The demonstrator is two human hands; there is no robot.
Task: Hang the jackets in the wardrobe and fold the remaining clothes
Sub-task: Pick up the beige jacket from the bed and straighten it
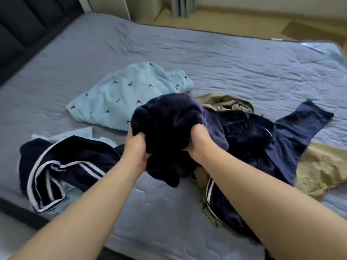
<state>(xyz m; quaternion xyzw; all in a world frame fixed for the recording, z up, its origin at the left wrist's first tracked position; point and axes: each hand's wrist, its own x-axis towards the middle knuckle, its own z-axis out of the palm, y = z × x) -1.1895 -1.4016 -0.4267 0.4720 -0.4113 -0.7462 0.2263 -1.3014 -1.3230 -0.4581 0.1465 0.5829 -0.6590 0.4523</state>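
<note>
A bunched dark navy garment [167, 119] is lifted above the bed, gripped on its left side by my left hand [136, 147] and on its right side by my right hand [197, 143]. Its lower folds hang down between my wrists. Under and right of it lies a navy blue piece [293, 132] on a khaki garment [323, 167]. At the left a navy jacket with white stripes [62, 166] lies crumpled. Behind it spreads a light blue garment with small dark bird prints [124, 94].
Everything lies on a bed with a grey-blue quilted cover [234, 62]. A dark padded headboard [22, 29] runs along the far left. Beyond the bed are a beige floor, a flat cardboard piece [308, 29] and the foot of a curtain [182, 6].
</note>
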